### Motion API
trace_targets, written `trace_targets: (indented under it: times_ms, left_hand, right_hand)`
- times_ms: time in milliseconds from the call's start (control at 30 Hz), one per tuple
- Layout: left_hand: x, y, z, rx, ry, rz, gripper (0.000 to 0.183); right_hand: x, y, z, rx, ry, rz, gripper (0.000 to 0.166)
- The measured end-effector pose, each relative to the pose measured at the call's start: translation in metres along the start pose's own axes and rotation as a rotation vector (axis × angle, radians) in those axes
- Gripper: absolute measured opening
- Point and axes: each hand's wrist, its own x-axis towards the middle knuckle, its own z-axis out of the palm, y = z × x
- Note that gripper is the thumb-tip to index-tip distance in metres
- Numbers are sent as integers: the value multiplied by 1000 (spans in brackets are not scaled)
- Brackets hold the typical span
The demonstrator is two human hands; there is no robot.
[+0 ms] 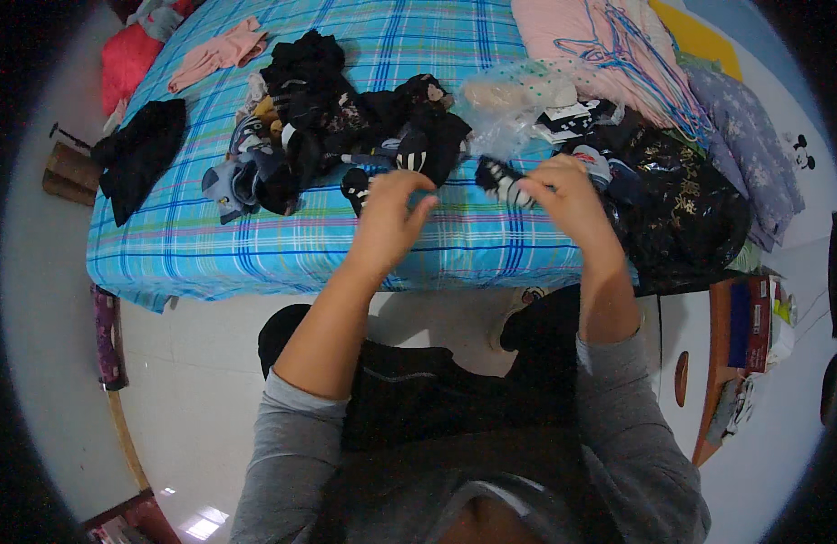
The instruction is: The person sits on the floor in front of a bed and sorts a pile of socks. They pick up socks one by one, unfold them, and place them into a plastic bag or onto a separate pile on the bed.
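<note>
On a bed with a blue plaid sheet (303,251) lies a loose row of dark clothing and socks. My right hand (561,190) pinches a black-and-white striped sock (503,183) at its right end. My left hand (396,214) is over the sheet, thumb apart from the fingers; a black-and-white sock (354,187) lies partly hidden behind it, and whether the hand touches it I cannot tell. Just beyond is another striped sock (412,151) on the black clothing (310,75). Grey-blue socks (231,187) are heaped to the left.
A black plastic bag (690,197) with socks on it is at the right, near a clear plastic bag (493,109) and pink bedding with blue cords (616,47). A black garment (143,156) and a pink garment (218,54) lie left. An open-sided shelf (714,367) stands lower right.
</note>
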Motion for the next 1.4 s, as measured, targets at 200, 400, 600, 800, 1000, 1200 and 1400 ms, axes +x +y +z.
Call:
trace_targets:
  times_ms: [200,400,600,800,1000,1200,1400]
  left_hand:
    - [-1,-11,-19,468,269,-183,22]
    - [4,-11,-24,265,163,-285,16]
    - [2,18,-19,-1183,71,-605,9]
    - [3,26,-8,-1228,-19,-402,3]
    - [-3,14,-5,-1239,-13,-618,5]
    - [-4,6,-5,-1271,-68,-673,6]
    - [-1,15,-4,-1186,-26,-675,21]
  right_hand:
    - [-15,27,10,-283,-44,261,16]
    - [-15,10,15,-385,143,238,29]
    - [0,-40,27,57,139,286,37]
    - [8,-62,48,1668,-38,699,57]
    - [7,-47,55,1681,215,629,25]
    - [4,-38,49,1876,150,547,26]
    - [3,-38,42,1911,176,532,24]
